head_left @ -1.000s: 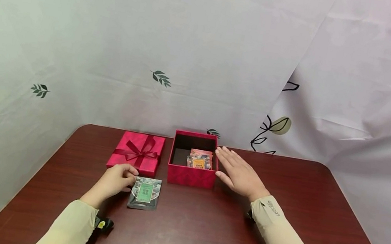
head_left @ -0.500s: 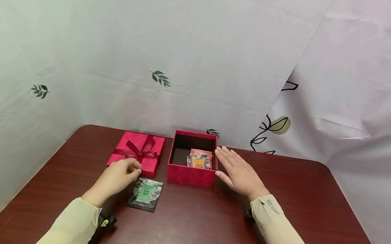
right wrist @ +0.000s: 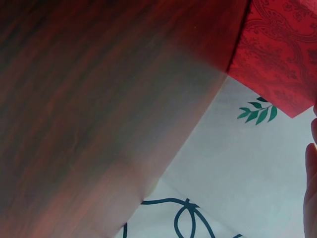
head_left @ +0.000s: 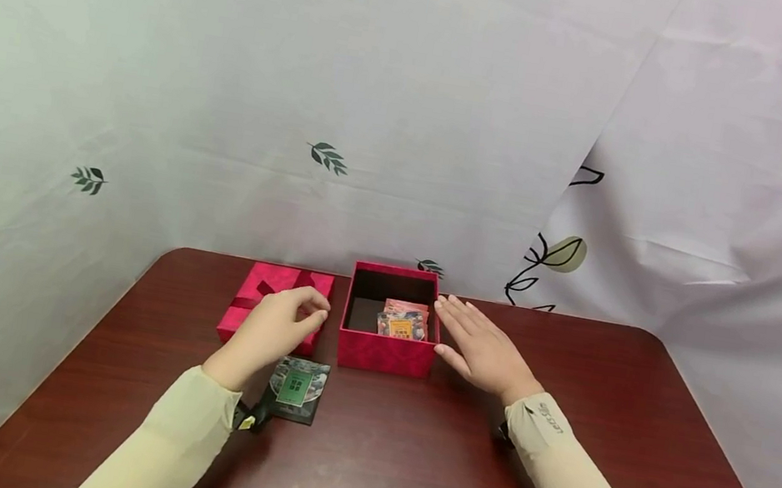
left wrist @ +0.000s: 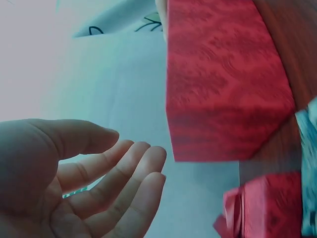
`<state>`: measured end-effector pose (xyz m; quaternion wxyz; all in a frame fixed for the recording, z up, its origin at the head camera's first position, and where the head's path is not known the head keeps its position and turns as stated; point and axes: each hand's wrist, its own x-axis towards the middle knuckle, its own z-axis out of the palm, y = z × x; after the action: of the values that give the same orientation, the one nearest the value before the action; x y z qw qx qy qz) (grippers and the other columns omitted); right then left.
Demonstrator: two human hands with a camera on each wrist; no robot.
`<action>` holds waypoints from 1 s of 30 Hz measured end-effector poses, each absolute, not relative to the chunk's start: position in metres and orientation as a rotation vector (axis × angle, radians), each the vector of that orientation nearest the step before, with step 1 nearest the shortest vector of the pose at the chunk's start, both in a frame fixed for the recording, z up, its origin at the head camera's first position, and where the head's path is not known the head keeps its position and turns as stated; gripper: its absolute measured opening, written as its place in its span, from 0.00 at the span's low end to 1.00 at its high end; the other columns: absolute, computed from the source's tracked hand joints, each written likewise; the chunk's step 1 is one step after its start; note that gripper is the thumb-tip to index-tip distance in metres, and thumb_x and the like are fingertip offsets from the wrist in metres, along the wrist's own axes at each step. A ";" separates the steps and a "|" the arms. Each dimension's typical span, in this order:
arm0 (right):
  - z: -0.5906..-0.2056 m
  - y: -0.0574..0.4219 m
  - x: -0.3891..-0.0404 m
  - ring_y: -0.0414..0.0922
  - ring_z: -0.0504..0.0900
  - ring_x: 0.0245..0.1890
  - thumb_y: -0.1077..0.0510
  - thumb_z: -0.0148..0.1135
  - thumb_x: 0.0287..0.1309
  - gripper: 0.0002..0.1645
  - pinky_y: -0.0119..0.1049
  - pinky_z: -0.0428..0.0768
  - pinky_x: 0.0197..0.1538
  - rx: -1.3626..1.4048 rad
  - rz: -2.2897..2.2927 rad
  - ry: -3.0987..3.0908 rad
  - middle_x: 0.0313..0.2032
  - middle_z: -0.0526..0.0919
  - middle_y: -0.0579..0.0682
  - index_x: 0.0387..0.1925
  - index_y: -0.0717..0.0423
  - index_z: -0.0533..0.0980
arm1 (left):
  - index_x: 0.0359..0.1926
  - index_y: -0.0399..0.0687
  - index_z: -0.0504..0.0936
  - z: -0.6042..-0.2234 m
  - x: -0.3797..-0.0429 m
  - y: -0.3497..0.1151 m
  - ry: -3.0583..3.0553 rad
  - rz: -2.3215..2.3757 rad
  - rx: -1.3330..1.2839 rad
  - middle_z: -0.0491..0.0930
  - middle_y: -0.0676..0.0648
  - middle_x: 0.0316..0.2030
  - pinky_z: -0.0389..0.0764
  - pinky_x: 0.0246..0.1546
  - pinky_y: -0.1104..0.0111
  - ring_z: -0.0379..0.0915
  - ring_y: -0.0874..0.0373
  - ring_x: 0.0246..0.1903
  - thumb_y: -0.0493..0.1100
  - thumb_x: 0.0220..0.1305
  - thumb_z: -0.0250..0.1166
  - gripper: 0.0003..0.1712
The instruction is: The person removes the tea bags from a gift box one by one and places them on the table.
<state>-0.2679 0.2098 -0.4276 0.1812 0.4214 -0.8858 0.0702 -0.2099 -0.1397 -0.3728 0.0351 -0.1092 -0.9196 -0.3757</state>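
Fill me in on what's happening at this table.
A person's left hand, holding nothing, hovers over the ribboned gift box lid, its fingers loosely curved. Their right hand is at the right side of the open red gift box, fingers straight. A few sachets lie inside, toward the box's right side. A dark sachet with a green label lies outside on the table, nearer the person than the box and lid.
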 end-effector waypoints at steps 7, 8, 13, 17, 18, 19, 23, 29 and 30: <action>-0.430 0.209 -0.269 0.55 0.63 0.74 0.33 0.33 0.77 0.44 0.48 0.59 0.75 1.180 0.220 -2.492 0.72 0.66 0.59 0.73 0.63 0.65 | 0.48 0.42 0.84 -0.367 -0.223 -0.114 -2.779 -1.258 -0.396 0.85 0.49 0.35 0.82 0.37 0.61 0.82 0.56 0.34 0.40 0.70 0.65 0.09; -0.431 0.209 -0.268 0.55 0.62 0.74 0.31 0.30 0.77 0.46 0.48 0.58 0.75 1.178 0.222 -2.499 0.73 0.66 0.59 0.73 0.63 0.64 | 0.48 0.42 0.84 -0.368 -0.225 -0.110 -2.767 -1.276 -0.412 0.85 0.49 0.35 0.82 0.38 0.61 0.83 0.56 0.34 0.39 0.69 0.65 0.09; -0.431 0.209 -0.268 0.54 0.61 0.75 0.30 0.27 0.75 0.48 0.46 0.56 0.76 1.167 0.227 -2.523 0.73 0.65 0.58 0.73 0.63 0.64 | 0.49 0.43 0.83 -0.371 -0.234 -0.091 -2.729 -1.351 -0.434 0.85 0.47 0.39 0.84 0.42 0.59 0.83 0.55 0.38 0.38 0.70 0.64 0.09; -0.432 0.210 -0.268 0.55 0.62 0.74 0.30 0.28 0.76 0.48 0.50 0.60 0.74 1.168 0.237 -2.508 0.73 0.66 0.59 0.73 0.63 0.64 | 0.51 0.44 0.83 -0.375 -0.243 -0.077 -2.762 -1.347 -0.409 0.84 0.46 0.44 0.83 0.46 0.57 0.81 0.53 0.42 0.39 0.71 0.62 0.10; -0.432 0.210 -0.268 0.56 0.63 0.74 0.30 0.28 0.76 0.48 0.51 0.62 0.73 1.169 0.240 -2.503 0.72 0.66 0.59 0.73 0.64 0.64 | 0.51 0.43 0.82 -0.377 -0.245 -0.074 -2.776 -1.339 -0.405 0.84 0.46 0.44 0.83 0.47 0.57 0.81 0.53 0.43 0.39 0.71 0.61 0.11; -0.433 0.210 -0.268 0.56 0.63 0.74 0.31 0.29 0.76 0.47 0.53 0.63 0.72 1.170 0.244 -2.501 0.72 0.67 0.60 0.73 0.64 0.65 | 0.52 0.42 0.82 -0.378 -0.247 -0.070 -2.788 -1.330 -0.406 0.84 0.45 0.45 0.82 0.47 0.57 0.81 0.52 0.44 0.39 0.71 0.61 0.12; -0.433 0.210 -0.268 0.56 0.63 0.73 0.33 0.35 0.77 0.44 0.53 0.64 0.72 1.168 0.238 -2.503 0.72 0.67 0.60 0.72 0.64 0.65 | 0.56 0.37 0.80 -0.382 -0.254 -0.059 -2.829 -1.288 -0.432 0.83 0.42 0.49 0.82 0.50 0.57 0.81 0.50 0.47 0.36 0.71 0.60 0.15; -0.432 0.209 -0.266 0.55 0.61 0.74 0.42 0.52 0.74 0.39 0.52 0.62 0.73 1.165 0.241 -2.530 0.73 0.65 0.59 0.73 0.64 0.64 | 0.62 0.32 0.77 -0.385 -0.261 -0.046 -2.924 -1.180 -0.397 0.83 0.38 0.44 0.80 0.40 0.63 0.75 0.57 0.31 0.36 0.72 0.58 0.21; -0.432 0.209 -0.266 0.55 0.61 0.75 0.43 0.54 0.73 0.39 0.52 0.61 0.73 1.164 0.247 -2.537 0.73 0.65 0.59 0.74 0.63 0.63 | 0.63 0.31 0.76 -0.385 -0.262 -0.045 -2.940 -1.154 -0.394 0.83 0.38 0.42 0.77 0.36 0.64 0.71 0.58 0.27 0.36 0.72 0.57 0.21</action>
<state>-0.2660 0.2089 -0.4317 0.1690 0.4095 -0.8923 0.0869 -0.2621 -0.0445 -0.3853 -0.0205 -0.1239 -0.9234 -0.3626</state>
